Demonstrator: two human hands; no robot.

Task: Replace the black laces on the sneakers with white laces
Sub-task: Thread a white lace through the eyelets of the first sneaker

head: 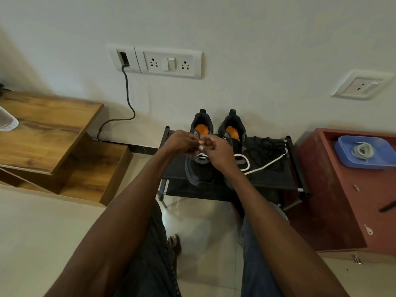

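Observation:
Two dark sneakers with orange insoles stand side by side on a low black rack [276,179]. Over the left sneaker [198,170] my left hand [180,143] and my right hand [216,150] meet, both pinching a white lace [264,165] at its upper eyelets. A white bar of lace crosses the lower eyelets. The rest of the lace loops beside the right sneaker [232,129] and trails right across the rack. A heap of black laces [266,146] lies on the rack to the right of the shoes.
A red cabinet [334,189] stands on the right, with a blue tray [379,161] holding a coiled pale lace [362,151]. Wooden steps [53,136] rise at the left. Wall sockets [169,63] and a grey cable [126,93] are behind. My legs and bare foot are below.

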